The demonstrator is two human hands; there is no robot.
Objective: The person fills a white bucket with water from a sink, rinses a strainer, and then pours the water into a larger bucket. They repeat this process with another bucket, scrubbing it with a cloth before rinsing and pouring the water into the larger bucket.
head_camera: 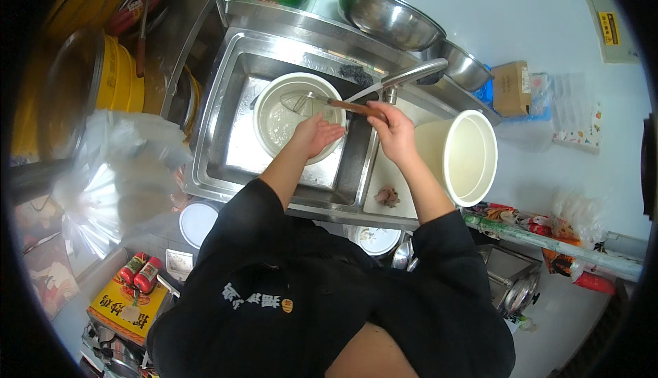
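A round white plastic tub [262, 121] with clear liquid in it stands in the left basin of a stainless steel sink [205, 141]. My right hand [393, 126] grips the brown wooden handle of a utensil [354, 107], whose looped wire head lies over the tub. Palm up and fingers extended, my left hand [320, 134] is over the tub's near right side, just below the wire head, and holds nothing visible. The metal faucet [414, 73] reaches over the sink divider behind my right hand. A dark scouring pad [355, 74] lies on the back ledge.
A tall white bucket [470, 159] stands right of my right forearm. Two steel bowls [393, 18] lean along the wall behind the sink. A crumpled brownish rag or scrap [387, 196] lies on the right drainboard. A filled plastic bag [118, 172] hangs at left, near yellow-sided round containers [118, 74].
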